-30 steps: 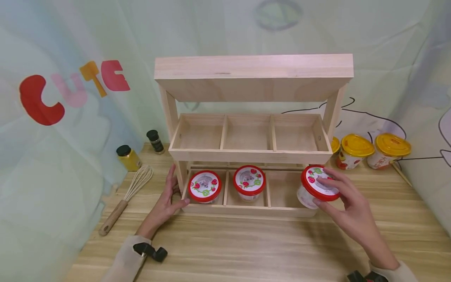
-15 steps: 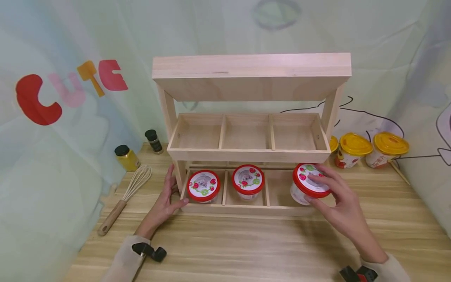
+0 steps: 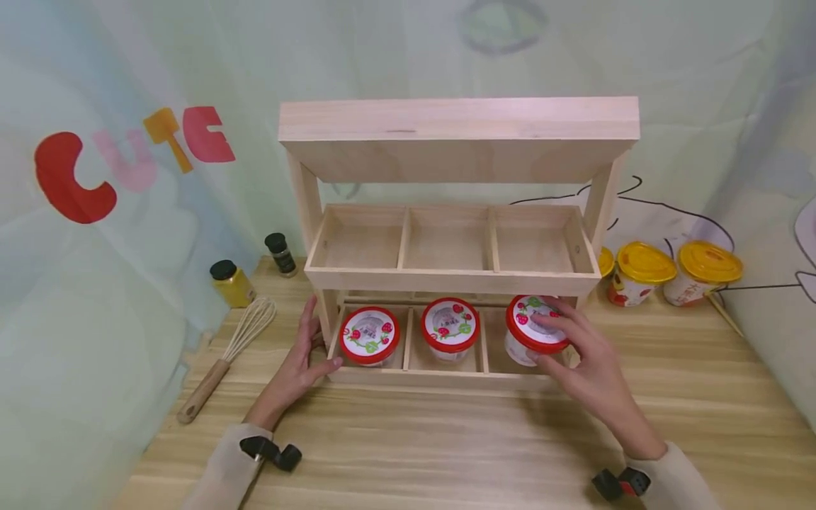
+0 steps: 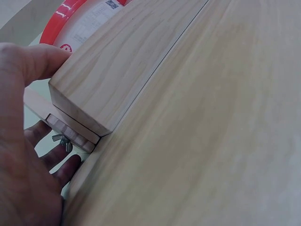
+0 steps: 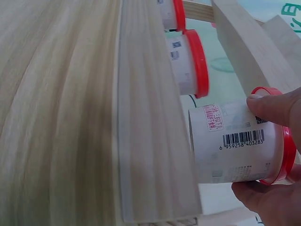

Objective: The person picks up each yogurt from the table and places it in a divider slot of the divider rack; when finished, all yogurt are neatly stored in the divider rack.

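Note:
My right hand holds a white tub with a red strawberry-printed lid, fingers on the lid and thumb at its near side. The tub is over the right compartment of the wooden rack's lower tray, slightly tilted. In the right wrist view, the held tub shows its barcode, close beside the tray's front board. Two like tubs sit in the left and middle compartments. My left hand grips the rack's lower left corner, thumb on the front board, fingers behind the side.
The rack's upper tray has three compartments under a sloped wooden top. To the left lie a whisk, a yellow jar and a black-capped spice bottle. Yellow-lidded cups stand at the right rear.
My right hand has carried the red-lidded tub leftward, from the tray's right end to over the right compartment. The left hand stays at the rack's corner.

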